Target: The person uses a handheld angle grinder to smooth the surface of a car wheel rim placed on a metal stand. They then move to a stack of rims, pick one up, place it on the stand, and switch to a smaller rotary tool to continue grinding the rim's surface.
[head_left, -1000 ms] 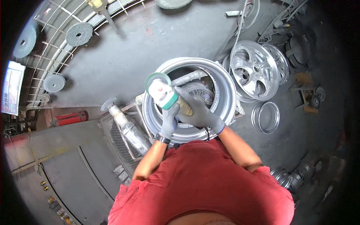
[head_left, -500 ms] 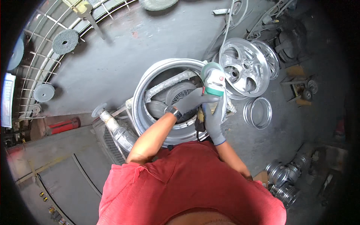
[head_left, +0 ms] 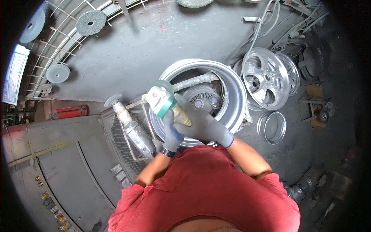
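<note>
Both my hands wear grey gloves and hold an angle grinder (head_left: 161, 99) with a round green disc, a white head, a red button and a green collar. My left hand (head_left: 172, 133) is closed around the grinder from below, behind the collar. Over its olive-tan grip lies my right hand (head_left: 201, 123), slightly blurred; its fingers are partly hidden but closed on the tool. Below the hands stands a large bare-metal wheel rim (head_left: 236, 89); the grinder is above its left edge. A white-wrapped bar (head_left: 195, 82) crosses the opening, with a finned round part (head_left: 208, 101) inside.
Spoked alloy wheels (head_left: 266, 79) and a loose metal ring (head_left: 272, 127) stand to the right. A second power tool (head_left: 135, 135) lies at the left on a frame. Abrasive discs (head_left: 91, 23) hang on a wire rack. A hose (head_left: 258, 33) hangs beside the wheels.
The grinder has swung from the rim's right side to its left. My hands have moved left with it, and the view has shifted.
</note>
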### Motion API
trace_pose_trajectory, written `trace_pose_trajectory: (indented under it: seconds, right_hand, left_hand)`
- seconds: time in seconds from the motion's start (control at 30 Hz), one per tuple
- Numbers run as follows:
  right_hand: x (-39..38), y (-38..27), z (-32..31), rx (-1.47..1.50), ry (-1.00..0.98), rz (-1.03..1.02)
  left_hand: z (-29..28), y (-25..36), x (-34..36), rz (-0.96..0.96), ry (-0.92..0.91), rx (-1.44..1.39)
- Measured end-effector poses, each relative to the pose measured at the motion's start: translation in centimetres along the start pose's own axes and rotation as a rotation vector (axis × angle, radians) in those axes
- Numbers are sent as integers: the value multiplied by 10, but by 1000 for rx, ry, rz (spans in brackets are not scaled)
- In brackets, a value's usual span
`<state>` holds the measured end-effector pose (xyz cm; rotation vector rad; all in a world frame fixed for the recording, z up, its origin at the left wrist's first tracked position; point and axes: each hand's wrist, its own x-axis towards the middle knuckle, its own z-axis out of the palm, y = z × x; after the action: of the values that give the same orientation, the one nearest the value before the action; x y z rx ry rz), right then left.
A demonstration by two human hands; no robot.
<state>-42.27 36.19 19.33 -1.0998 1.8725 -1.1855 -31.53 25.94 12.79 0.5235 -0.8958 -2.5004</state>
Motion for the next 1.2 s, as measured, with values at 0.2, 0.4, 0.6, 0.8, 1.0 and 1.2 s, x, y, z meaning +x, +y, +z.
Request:
trace_pose_trajectory:
  seconds: [0.2,0.4,0.6,0.8,1.0,1.2]
  right_hand:
    - [-7,-2,-18,-31,226,72]
    - [-51,28,-53,32,660,199]
    - [-99,56,-24,861,1107,269]
    - [-150,86,-6,1070,1201,223]
    - [-208,100,-29,1335,935,78]
    - [-223,92,-49,1282,812,-22]
  left_hand:
    - [27,-1,34,-201,-10,-36]
    - [89,-41,98,-467,-421,318]
    - [125,-94,96,-537,-913,799]
    - [89,-89,52,-179,-684,1180]
    - [9,56,93,1103,105,1735]
    - [-35,84,112,327,-37,1846]
